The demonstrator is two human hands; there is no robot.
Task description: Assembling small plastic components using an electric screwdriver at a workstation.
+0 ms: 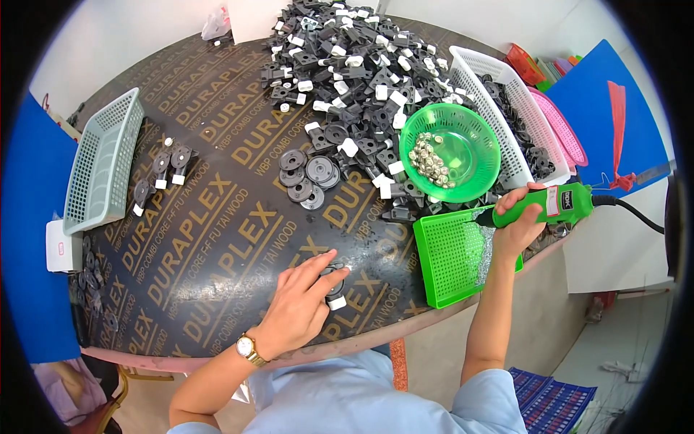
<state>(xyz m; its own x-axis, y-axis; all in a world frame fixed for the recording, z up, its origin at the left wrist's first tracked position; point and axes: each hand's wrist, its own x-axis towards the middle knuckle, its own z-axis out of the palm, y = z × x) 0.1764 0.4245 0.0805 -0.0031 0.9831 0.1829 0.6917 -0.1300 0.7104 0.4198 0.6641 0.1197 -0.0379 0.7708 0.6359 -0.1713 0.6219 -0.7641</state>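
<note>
My left hand (298,300) is at the table's near middle, its fingers curved over a black plastic part (335,291) with a white tab and holding it against the tabletop. In my right hand (517,220) is a green electric screwdriver (560,205), gripped round its body, with a black cord running off to the right. Its dark tip points down-left over a green perforated tray (441,271), where small silvery screws (475,249) lie along the right side. Several black round discs (318,171) lie loosely grouped beyond my left hand.
A big heap of black parts with white tabs (354,79) covers the far table. Beside it stand a green bowl (452,116) of small metal pieces and a white basket (510,166) of black parts. At left are a pale basket (97,166) and three assembled parts (160,163).
</note>
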